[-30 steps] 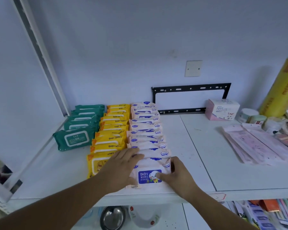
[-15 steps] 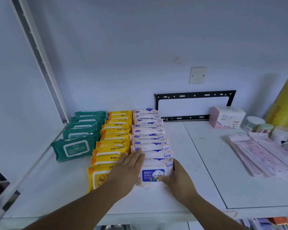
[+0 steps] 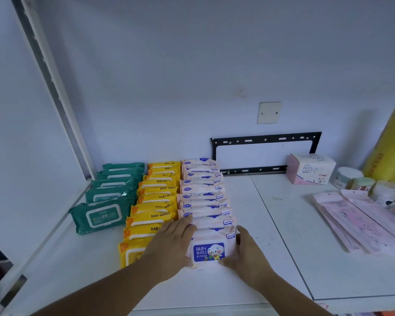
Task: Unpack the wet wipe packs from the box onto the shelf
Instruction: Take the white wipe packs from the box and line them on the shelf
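Observation:
Three rows of wet wipe packs lie overlapped on the white shelf [image 3: 271, 247]: green packs [image 3: 100, 216] on the left, yellow packs [image 3: 156, 201] in the middle, pink packs [image 3: 203, 192] on the right. The front pink pack [image 3: 209, 249] has a blue "BABY WIPES" label. My left hand [image 3: 169, 245] presses flat against that pack's left side, fingers over the yellow row's edge. My right hand [image 3: 246, 254] cups the pack's right side and lower corner. No box is in view.
A pink N95 mask box [image 3: 310, 168] stands at the back right, with small jars [image 3: 349, 179] and a yellow film roll [image 3: 390, 142] beyond it. Flat pink packets [image 3: 360, 222] lie at the right. A black wall bracket [image 3: 265, 153] sits behind.
Both hands slid the front pink pack back against its row, away from the shelf edge. The camera has tilted upward, so the lower shelf is out of view.

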The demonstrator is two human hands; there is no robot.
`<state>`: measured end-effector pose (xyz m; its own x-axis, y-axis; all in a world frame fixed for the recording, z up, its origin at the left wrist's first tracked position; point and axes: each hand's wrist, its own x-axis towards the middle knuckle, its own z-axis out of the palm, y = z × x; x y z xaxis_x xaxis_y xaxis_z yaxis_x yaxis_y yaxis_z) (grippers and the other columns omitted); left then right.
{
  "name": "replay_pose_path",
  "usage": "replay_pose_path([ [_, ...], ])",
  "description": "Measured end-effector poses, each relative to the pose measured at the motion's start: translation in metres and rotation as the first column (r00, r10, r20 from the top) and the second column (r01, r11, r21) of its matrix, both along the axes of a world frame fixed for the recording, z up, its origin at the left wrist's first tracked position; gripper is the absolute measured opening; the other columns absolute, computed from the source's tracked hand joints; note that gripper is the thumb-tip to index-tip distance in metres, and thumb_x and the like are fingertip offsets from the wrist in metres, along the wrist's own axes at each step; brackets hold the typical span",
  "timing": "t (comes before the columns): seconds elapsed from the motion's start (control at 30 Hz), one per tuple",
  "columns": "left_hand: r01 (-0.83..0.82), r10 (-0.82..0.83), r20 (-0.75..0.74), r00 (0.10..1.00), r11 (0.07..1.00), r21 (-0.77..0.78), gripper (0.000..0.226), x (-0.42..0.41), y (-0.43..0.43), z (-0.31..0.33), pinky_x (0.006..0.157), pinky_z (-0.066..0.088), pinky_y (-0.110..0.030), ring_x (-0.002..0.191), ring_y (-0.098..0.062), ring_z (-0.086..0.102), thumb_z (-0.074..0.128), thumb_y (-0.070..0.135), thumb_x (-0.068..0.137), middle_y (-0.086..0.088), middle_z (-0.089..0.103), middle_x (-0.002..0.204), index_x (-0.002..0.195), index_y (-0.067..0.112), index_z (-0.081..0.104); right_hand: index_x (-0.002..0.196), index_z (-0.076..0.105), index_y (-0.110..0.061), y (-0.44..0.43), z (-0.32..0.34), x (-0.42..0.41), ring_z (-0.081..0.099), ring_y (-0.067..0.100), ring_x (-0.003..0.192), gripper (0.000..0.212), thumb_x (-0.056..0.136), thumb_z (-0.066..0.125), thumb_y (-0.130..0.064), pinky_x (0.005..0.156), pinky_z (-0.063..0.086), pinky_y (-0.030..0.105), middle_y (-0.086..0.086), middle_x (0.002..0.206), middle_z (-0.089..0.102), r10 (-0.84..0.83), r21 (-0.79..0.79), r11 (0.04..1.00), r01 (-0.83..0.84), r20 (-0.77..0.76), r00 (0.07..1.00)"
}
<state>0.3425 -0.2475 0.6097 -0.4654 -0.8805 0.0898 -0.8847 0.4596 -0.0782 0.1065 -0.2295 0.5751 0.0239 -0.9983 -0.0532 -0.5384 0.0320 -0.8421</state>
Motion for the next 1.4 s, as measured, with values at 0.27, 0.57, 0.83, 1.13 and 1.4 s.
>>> replay_pose_path([
  [0.27,-0.019,0.021,0.039,0.999,0.998,-0.063,0.073,-0.001,-0.003,-0.006,0.117,0.030,-0.041,0.146,-0.024,0.036,0.074,0.053,0.081,-0.001,0.031,0.161,0.140,0.029,0.039,0.122,0.048,-0.041,-0.009,-0.010,0.010,0.058,0.005,0.104,0.067,0.063,0.078,-0.033,0.091,0.053,0.033,-0.019,0.119,0.056,-0.032,-0.086,0.996,0.025,-0.086,0.996],
  [0.57,-0.004,0.002,-0.084,0.996,1.000,-0.023,0.109,0.105,0.023,0.008,0.120,0.008,-0.034,0.153,-0.017,0.014,0.057,0.082,0.069,0.008,0.010,0.167,0.157,0.031,0.019,0.133,0.043,-0.036,0.003,-0.004,0.011,0.047,0.010,0.126,0.093,0.053,0.084,-0.060,0.103,0.049,0.041,-0.015,0.134,0.050,-0.108,-0.053,0.993,0.104,-0.095,0.990],
  [0.83,0.028,-0.028,-0.003,1.000,1.000,0.004,0.108,0.158,0.015,-0.011,0.122,0.019,-0.038,0.149,-0.023,0.032,0.055,0.082,0.067,-0.001,0.024,0.165,0.156,0.029,0.025,0.082,0.059,-0.027,0.055,0.017,0.096,0.059,0.008,0.075,0.040,0.076,0.064,-0.065,0.066,0.048,0.022,-0.010,0.075,0.062,0.023,-0.205,0.975,-0.083,-0.280,0.960],
  [1.13,0.135,-0.139,-0.021,0.990,0.980,-0.144,0.098,0.162,-0.002,-0.024,0.103,0.050,-0.047,0.134,-0.027,0.053,0.079,0.066,0.060,-0.006,0.049,0.151,0.141,0.022,0.047,0.095,0.061,-0.015,0.038,-0.003,0.194,0.048,-0.001,0.067,0.021,0.083,0.062,-0.033,0.065,0.037,0.014,-0.011,0.077,0.054,0.173,-0.068,0.981,-0.184,-0.142,0.975],
  [1.4,0.154,-0.156,-0.005,0.988,0.980,-0.122,0.099,0.173,-0.026,-0.023,0.109,0.046,-0.045,0.137,-0.024,0.050,0.082,0.066,0.059,-0.002,0.047,0.153,0.142,0.025,0.047,0.097,0.053,-0.024,0.015,-0.005,0.208,0.048,0.010,0.086,0.023,0.086,0.063,-0.041,0.073,0.038,0.020,-0.008,0.096,0.054,0.167,-0.040,0.982,-0.185,-0.271,0.948],
])
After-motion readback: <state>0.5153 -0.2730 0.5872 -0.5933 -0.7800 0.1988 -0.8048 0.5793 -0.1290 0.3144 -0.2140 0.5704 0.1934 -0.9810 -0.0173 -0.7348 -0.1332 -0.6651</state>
